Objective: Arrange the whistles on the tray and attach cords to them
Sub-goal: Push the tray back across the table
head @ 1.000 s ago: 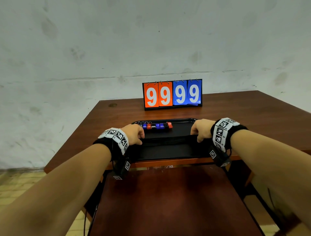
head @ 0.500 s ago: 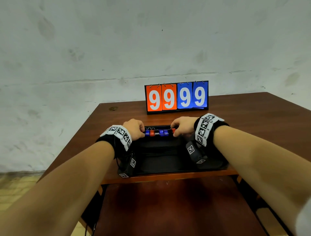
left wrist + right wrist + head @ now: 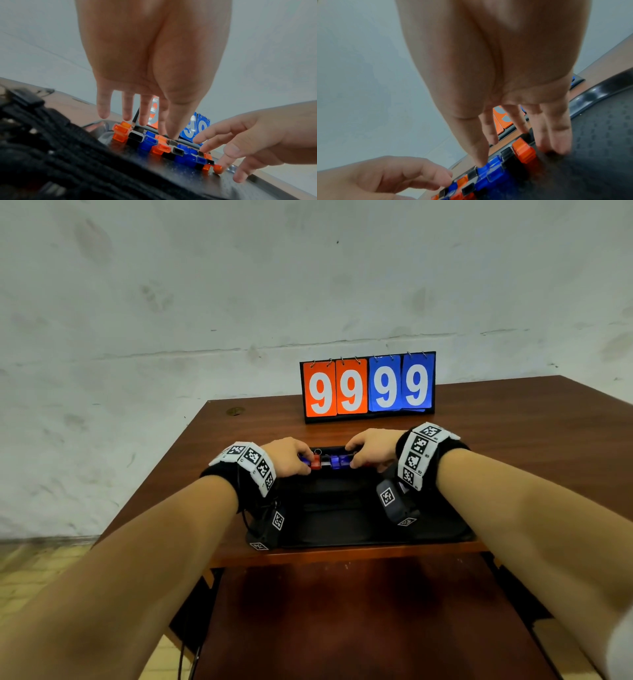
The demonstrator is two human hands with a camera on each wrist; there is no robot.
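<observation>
A row of orange, blue and black whistles lies along the far edge of the black tray. My left hand is over the row's left part, fingers straight down behind the whistles, thumb tip resting on top of one. My right hand is at the right end. Its thumb touches a blue whistle and its fingers reach down beside the orange end whistle. Neither hand grips a whistle. Black cords lie across the tray nearer me, blurred.
A flip scoreboard reading 99 99 stands just behind the tray on the brown table. A wall rises close behind. A lower brown surface sits in front of the table's near edge.
My right hand left the tray's right edge and went to the right end of the whistle row. My left hand went forward onto the row's left part. The two hands are now closer together.
</observation>
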